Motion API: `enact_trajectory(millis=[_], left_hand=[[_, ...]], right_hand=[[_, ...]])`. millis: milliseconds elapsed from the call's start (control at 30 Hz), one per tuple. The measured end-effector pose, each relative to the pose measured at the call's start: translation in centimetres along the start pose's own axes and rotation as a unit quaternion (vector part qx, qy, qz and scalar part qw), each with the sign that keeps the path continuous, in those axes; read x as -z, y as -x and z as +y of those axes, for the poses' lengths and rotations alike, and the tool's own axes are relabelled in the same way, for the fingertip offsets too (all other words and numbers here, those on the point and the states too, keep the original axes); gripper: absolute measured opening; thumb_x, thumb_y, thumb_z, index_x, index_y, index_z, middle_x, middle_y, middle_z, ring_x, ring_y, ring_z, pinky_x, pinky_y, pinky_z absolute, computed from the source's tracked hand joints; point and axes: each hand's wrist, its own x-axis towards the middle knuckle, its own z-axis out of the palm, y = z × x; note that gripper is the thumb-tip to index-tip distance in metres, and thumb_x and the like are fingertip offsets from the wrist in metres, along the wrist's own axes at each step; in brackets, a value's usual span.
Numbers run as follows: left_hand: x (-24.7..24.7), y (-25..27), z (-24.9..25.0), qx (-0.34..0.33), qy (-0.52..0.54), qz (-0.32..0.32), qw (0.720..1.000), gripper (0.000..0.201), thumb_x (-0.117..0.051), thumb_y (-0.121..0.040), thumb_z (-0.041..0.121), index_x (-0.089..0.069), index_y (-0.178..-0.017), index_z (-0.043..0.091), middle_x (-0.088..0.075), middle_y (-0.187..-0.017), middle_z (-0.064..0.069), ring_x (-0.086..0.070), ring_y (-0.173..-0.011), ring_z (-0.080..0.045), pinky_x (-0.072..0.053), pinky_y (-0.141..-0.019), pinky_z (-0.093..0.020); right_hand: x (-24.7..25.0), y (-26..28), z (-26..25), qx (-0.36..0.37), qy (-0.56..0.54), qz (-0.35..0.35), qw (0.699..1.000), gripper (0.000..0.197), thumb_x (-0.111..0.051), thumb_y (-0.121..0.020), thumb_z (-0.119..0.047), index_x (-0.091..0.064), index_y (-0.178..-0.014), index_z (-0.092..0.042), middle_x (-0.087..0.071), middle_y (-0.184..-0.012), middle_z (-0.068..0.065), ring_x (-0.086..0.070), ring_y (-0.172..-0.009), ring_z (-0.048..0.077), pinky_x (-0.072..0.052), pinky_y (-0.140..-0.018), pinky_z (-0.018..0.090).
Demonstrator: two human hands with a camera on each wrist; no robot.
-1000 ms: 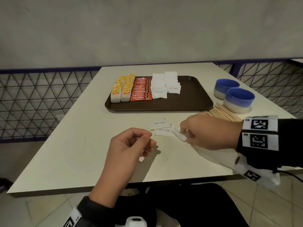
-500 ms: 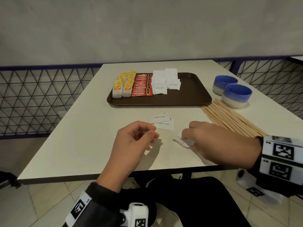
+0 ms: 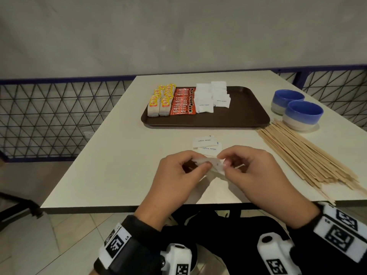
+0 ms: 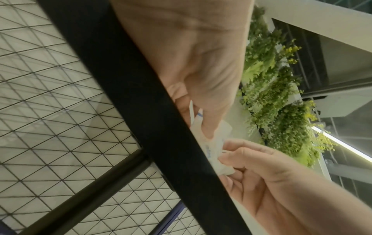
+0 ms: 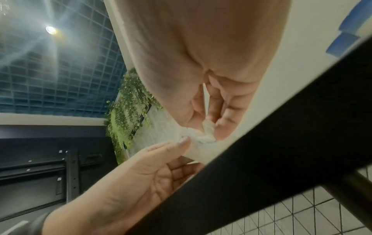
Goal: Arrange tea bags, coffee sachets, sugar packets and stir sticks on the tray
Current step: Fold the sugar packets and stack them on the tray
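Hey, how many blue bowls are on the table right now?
2. Both stand to the right of the tray: one bowl farther back, the other bowl nearer, beside the far ends of the stir sticks. They sit close together; none seems hidden.

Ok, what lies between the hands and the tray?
Head view: two sugar packets lie on the table between the hands and the tray; otherwise bare.
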Motion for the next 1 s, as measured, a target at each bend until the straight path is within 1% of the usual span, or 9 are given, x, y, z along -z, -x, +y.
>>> enact_trajectory(millis=[67, 167, 333, 433, 567, 700, 833, 933, 1000], left_hand=[[0.4, -0.1, 0.0, 0.019, 0.034, 0.028, 0.999, 0.009, -0.07, -0.093, 0.023, -0.077, -0.089, 0.019, -0.076, -0.083, 0.001, -0.072, -0.081, -0.022, -0.059, -0.078, -0.043], [1.0, -0.3, 0.1, 0.051, 0.083, 0.064, 0.993, 0.011, -0.068, -0.095, 0.02, -0.076, -0.093, 0.014, -0.077, -0.079, -0.004, -0.075, -0.074, -0.021, -0.06, -0.067, -0.033], [1.0, -0.8, 0.0, 0.107, 0.217, 0.057, 0.969, 0.012, -0.064, -0.096, 0.006, -0.074, -0.101, 0.003, -0.072, -0.079, -0.029, -0.071, -0.066, -0.034, -0.061, -0.068, -0.043], [0.8, -0.9, -0.1, 0.111, 0.244, 0.059, 0.961, 0.016, -0.058, -0.097, 0.001, -0.073, -0.101, -0.003, -0.07, -0.076, -0.028, -0.066, -0.064, -0.032, -0.059, -0.068, -0.04], [0.8, -1.0, 0.2, 0.113, 0.274, 0.049, 0.954, 0.02, -0.052, -0.097, -0.006, -0.07, -0.104, -0.007, -0.063, -0.086, -0.043, -0.058, -0.067, -0.033, -0.056, -0.066, -0.04], [0.9, -1.3, -0.3, 0.115, 0.288, 0.03, 0.95, 0.021, -0.052, -0.097, -0.005, -0.071, -0.105, -0.004, -0.067, -0.083, -0.034, -0.059, -0.067, -0.033, -0.057, -0.072, -0.044], [1.1, -1.1, -0.4, 0.112, 0.276, 0.006, 0.955, 0.018, -0.06, -0.096, 0.001, -0.074, -0.107, 0.002, -0.073, -0.09, -0.024, -0.064, -0.072, -0.04, -0.057, -0.077, -0.046], [1.1, -1.1, -0.3, 0.089, 0.198, 0.003, 0.976, 0.017, -0.072, -0.09, 0.01, -0.076, -0.107, 0.009, -0.078, -0.096, -0.014, -0.073, -0.09, -0.04, -0.06, -0.083, -0.047], [1.0, -1.1, -0.4, 0.089, 0.17, 0.005, 0.981, 0.015, -0.076, -0.088, 0.014, -0.076, -0.102, 0.008, -0.078, -0.093, -0.013, -0.074, -0.089, -0.037, -0.06, -0.082, -0.048]], right_hand=[[-0.1, 0.3, 0.5, 0.009, -0.041, 0.048, 0.998, 0.027, -0.073, -0.087, -0.004, -0.076, -0.093, -0.03, -0.071, -0.084, -0.009, -0.067, -0.08, 0.008, -0.052, -0.068, 0.017], [-0.6, 0.9, 0.8, 0.019, -0.091, 0.106, 0.99, 0.027, -0.072, -0.087, -0.002, -0.075, -0.088, -0.029, -0.073, -0.09, -0.009, -0.068, -0.088, 0.012, -0.053, -0.072, 0.016], [-2.9, 0.4, -0.9, 0.09, -0.073, 0.16, 0.98, 0.022, -0.07, -0.088, 0.002, -0.073, -0.093, -0.019, -0.069, -0.095, -0.009, -0.068, -0.091, 0.01, -0.051, -0.074, 0.011], [-4.1, -0.4, -1.5, 0.05, -0.197, 0.165, 0.965, 0.025, -0.07, -0.09, 0.001, -0.073, -0.09, -0.024, -0.072, -0.088, -0.006, -0.071, -0.085, 0.015, -0.057, -0.069, 0.024], [-4.1, -1.4, -1.0, -0.057, -0.345, 0.184, 0.919, 0.033, -0.069, -0.089, 0.006, -0.076, -0.087, -0.027, -0.073, -0.08, 0.001, -0.072, -0.069, 0.026, -0.059, -0.064, 0.04], [-3.3, -1.9, -0.4, -0.122, -0.432, 0.118, 0.886, 0.034, -0.066, -0.091, 0.007, -0.077, -0.08, -0.023, -0.074, -0.086, 0.009, -0.07, -0.062, 0.026, -0.054, -0.068, 0.04], [-3.1, -2.3, -0.2, -0.151, -0.417, 0.029, 0.896, 0.035, -0.065, -0.091, 0.007, -0.074, -0.071, -0.021, -0.075, -0.089, 0.017, -0.066, -0.057, 0.027, -0.05, -0.059, 0.036], [-3.1, -2.4, 0.0, -0.151, -0.407, 0.019, 0.901, 0.032, -0.065, -0.091, 0.007, -0.073, -0.072, -0.018, -0.073, -0.081, 0.012, -0.064, -0.056, 0.026, -0.049, -0.058, 0.036], [-3.1, -2.3, 0.1, -0.142, -0.41, 0.02, 0.901, 0.028, -0.066, -0.091, 0.004, -0.073, -0.075, -0.017, -0.072, -0.081, 0.011, -0.064, -0.057, 0.027, -0.05, -0.059, 0.036]])
